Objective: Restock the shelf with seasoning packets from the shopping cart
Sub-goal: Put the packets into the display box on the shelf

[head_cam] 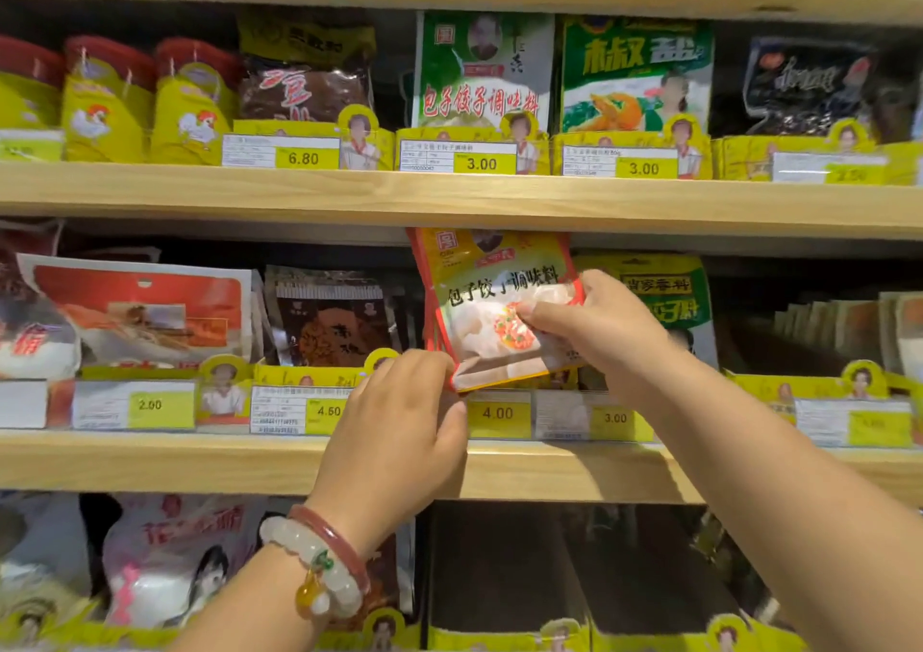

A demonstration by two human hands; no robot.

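Here both hands, left hand (404, 401) and right hand (594, 324), pinch the seasoning packets (494, 301).

Occlusions and blur, middle shelf.
Left hand (399, 416) hides the packets' (494, 311) lower left corner; far-right price tag (849, 424) blurred; right forearm cut off.

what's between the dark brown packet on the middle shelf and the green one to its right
In the head view, the red-and-yellow seasoning packets, gripped by both the left hand and right hand.

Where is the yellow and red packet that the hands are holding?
The yellow and red packet is on the middle shelf, centre of the head view, held by both hands above the 4.00 price tag, left of the green packet.
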